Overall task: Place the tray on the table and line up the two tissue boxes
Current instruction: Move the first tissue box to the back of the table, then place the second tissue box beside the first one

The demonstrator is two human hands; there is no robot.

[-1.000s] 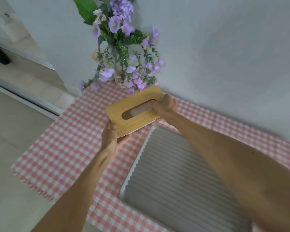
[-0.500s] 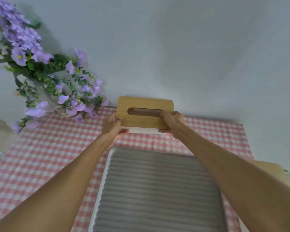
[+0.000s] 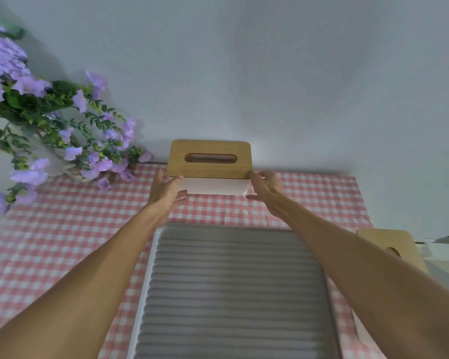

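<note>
I am looking at the tissue box [image 3: 209,167] sitting at the far edge of the desk [image 3: 62,229], backed against the pale wall [image 3: 270,73]; its lid is a flat wooden slab with rounded corners and a long oval slot, and its body below is plain white and smooth. My left hand [image 3: 166,193] is hovering at the box's near-left corner, fingers spread apart and loose, and I cannot tell whether they are touching it; my right hand [image 3: 265,189] is sitting at the near-right corner, fingers parted too, with the tips just reaching the lid's edge. Nearer to me the tray [image 3: 233,294] is lying flat on the desk, rectangular, with a white rim and a grey ribbed bed running in crosswise ridges. A pink-and-white checked cloth [image 3: 49,255] is covering the desk, woven and slightly wrinkled. A second tissue box [image 3: 392,248] with the same wooden lid is showing at the right, off the cloth's corner and partly hidden behind my right forearm. A bunch of purple flowers [image 3: 49,120] with green leaves is leaning over the far-left corner, blurred.
</note>
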